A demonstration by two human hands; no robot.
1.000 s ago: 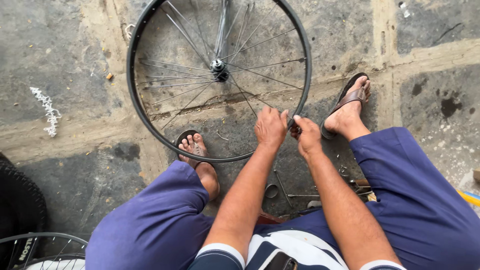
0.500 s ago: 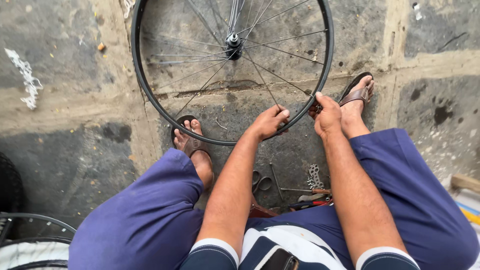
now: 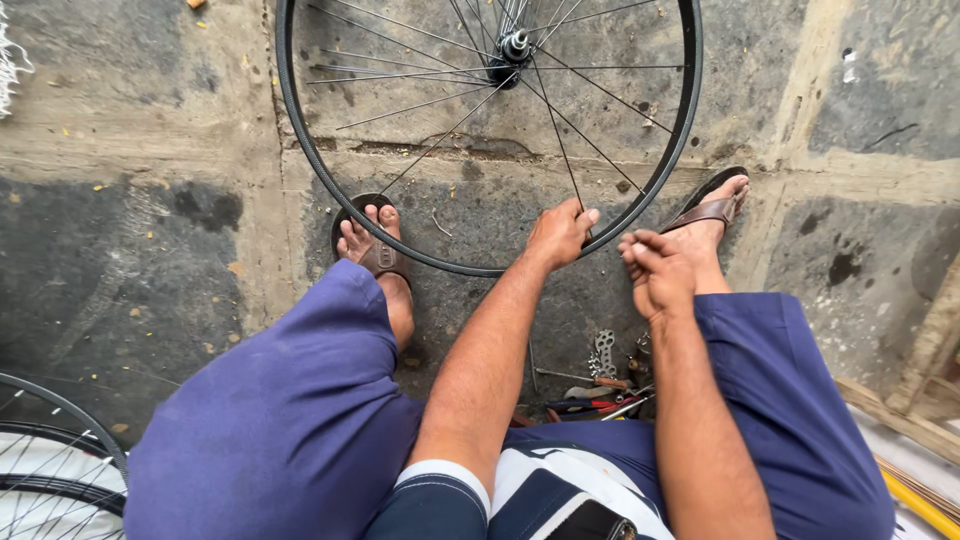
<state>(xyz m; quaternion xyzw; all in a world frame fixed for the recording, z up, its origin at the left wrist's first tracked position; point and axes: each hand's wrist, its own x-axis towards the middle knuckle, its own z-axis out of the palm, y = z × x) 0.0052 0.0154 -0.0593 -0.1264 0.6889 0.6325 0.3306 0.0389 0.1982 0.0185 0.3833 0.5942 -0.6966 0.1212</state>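
A bicycle wheel stands upright at top centre of the frame. The left hand pinches a spoke by the rim. The right hand, fingers curled closed, hovers just beside the rim, its grip unclear.

Both forearms reach forward between the knees. The left hand extends farther, fingers curled in a loose grip (thumb to the right). The right hand sits nearer, fingers bunched into a pinch.
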